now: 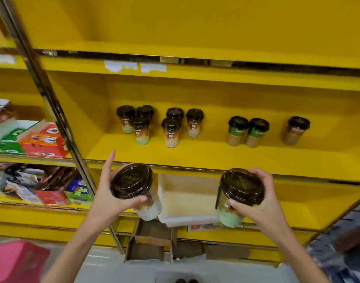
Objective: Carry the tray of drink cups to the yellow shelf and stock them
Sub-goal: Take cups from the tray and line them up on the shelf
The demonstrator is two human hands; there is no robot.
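Two drink cups are held up in front of the yellow shelf (195, 154). The left hand (111, 193) is wrapped around a cup with a dark lid (134, 188), its thumb across the front and the forefinger stretched upward past the lid; this cup is tilted, with its pale base pointing down and to the right. The right hand (262, 203) is clasped around a second cup (236, 197), whose lower part is green, the thumb pressed on its side below the lid.

On the shelf board above the hands, nine cups are seen standing upright. A cluster of three (134, 123) is placed at the left, another three (179, 123) just to the right of it, then a pair with green bands (247, 131) touching each other, and a single cup (295, 129) well apart at the far right.

On the shelf level below, between the two held cups, a white tray (187, 201) is set with its front rim over the shelf edge. Open cardboard boxes (150, 246) are seen on the floor beneath it. Packaged snacks (32, 139) are stacked in the neighbouring bay at the left, and a pink stool (15, 260) is seen at the lower left corner.
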